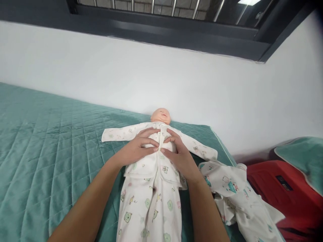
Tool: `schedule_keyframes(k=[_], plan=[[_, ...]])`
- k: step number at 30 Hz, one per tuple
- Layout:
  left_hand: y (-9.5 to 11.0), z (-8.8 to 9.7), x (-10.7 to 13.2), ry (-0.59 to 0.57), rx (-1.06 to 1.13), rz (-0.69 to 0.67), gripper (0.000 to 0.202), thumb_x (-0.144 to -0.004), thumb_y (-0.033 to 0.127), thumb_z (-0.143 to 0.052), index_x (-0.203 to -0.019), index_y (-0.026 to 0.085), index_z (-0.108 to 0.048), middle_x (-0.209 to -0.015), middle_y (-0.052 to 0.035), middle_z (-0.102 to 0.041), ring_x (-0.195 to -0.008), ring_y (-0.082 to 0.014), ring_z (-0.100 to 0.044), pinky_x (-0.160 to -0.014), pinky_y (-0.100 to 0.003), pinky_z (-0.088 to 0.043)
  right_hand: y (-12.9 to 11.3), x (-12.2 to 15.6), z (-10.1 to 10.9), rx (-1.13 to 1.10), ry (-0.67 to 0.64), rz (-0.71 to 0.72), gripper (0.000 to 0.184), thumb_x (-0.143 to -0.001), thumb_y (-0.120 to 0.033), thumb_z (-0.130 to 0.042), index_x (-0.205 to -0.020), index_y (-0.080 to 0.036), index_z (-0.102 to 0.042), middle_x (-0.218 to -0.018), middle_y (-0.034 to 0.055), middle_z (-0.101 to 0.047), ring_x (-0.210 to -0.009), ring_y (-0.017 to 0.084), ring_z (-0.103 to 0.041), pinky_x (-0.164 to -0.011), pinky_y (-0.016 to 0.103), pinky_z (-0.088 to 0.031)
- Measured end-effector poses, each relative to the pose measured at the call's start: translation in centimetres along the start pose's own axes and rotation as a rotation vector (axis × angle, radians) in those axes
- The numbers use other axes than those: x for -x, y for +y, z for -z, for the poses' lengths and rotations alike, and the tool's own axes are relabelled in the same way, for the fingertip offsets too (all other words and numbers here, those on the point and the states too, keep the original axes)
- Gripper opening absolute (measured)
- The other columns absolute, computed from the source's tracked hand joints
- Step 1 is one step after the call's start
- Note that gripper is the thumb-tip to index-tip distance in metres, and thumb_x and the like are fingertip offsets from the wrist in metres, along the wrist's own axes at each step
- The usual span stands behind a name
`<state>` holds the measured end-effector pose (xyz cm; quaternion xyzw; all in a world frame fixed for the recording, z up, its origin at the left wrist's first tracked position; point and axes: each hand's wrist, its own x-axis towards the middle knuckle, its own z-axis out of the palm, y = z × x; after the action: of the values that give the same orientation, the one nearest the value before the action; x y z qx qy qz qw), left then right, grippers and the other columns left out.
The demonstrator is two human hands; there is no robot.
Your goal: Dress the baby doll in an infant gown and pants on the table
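A baby doll (160, 116) lies on its back on a teal quilted bed (50, 141), dressed in a white printed top (151, 164) and matching trousers (151, 208). My left hand (137, 148) rests on the doll's chest, fingers pinching the top's left front edge. My right hand (178, 153) lies on the other side, fingertips pressed to the right front edge. Both sets of fingertips meet at the middle closure of the top.
A second white printed garment (234, 198) lies crumpled on the bed's right edge. A red object (277, 191) and a teal cushion (302, 158) sit to the right. A white wall (176, 77) and dark window frame (176, 33) are behind.
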<state>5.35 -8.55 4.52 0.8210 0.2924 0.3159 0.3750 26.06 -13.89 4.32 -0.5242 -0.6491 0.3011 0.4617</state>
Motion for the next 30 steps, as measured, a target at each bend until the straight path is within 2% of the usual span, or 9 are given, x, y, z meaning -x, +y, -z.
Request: schedule_keyframes(k=[9,17,23,28,30], plan=[[-0.4,-0.2,-0.3,0.024,0.027,-0.013,0.017,-0.086,0.042,-0.067,-0.094,0.029,-0.076,-0.154,0.0026,-0.044,-0.149,-0.0246,-0.026,-0.123,-0.044,-0.027,0.0,-0.4,-0.5,0.009,0.066,0.037,0.020,-0.076,-0.031,-0.074,-0.089,-0.026,-0.059,-0.148,0.0040,-0.048,-0.140,0.025,-0.040,-0.118,0.046,-0.024],[0.0,-1.0,-0.4,0.112,0.061,-0.060,0.014,-0.085,0.038,-0.070,-0.086,0.024,-0.072,-0.147,-0.0027,-0.051,-0.143,-0.0248,-0.036,-0.121,-0.046,-0.026,1.7,-0.6,-0.7,-0.055,0.209,-0.018,0.040,-0.067,-0.037,-0.083,-0.094,-0.024,-0.055,-0.141,0.0071,-0.054,-0.133,0.027,-0.048,-0.115,0.047,-0.030],[0.3,-1.6,-0.4,0.191,0.014,-0.096,0.007,-0.084,0.030,-0.069,-0.082,0.023,-0.069,-0.142,-0.0036,-0.054,-0.139,-0.0231,-0.041,-0.118,-0.044,-0.033,1.8,-0.6,-0.7,-0.121,0.155,-0.001,0.035,-0.071,-0.036,-0.080,-0.098,-0.026,-0.060,-0.147,0.0048,-0.049,-0.140,0.027,-0.041,-0.118,0.046,-0.027],[1.1,-1.9,-0.5,0.206,-0.125,-0.127,0.004,-0.081,0.020,-0.068,-0.079,0.022,-0.065,-0.140,-0.0036,-0.055,-0.135,-0.0237,-0.044,-0.114,-0.044,-0.037,2.0,-0.8,-0.8,-0.184,0.139,0.019,0.018,-0.083,-0.035,-0.070,-0.096,-0.026,-0.062,-0.147,0.0034,-0.050,-0.141,0.024,-0.040,-0.119,0.044,-0.026],[1.3,-2.1,-0.5,0.221,-0.176,-0.128,0.006,-0.080,0.018,-0.067,-0.077,0.022,-0.064,-0.139,-0.0033,-0.056,-0.134,-0.0240,-0.046,-0.113,-0.044,-0.037,2.1,-0.9,-0.9,-0.168,0.148,0.022,0.016,-0.085,-0.036,-0.068,-0.095,-0.026,-0.062,-0.145,0.0031,-0.051,-0.140,0.023,-0.041,-0.119,0.044,-0.026]])
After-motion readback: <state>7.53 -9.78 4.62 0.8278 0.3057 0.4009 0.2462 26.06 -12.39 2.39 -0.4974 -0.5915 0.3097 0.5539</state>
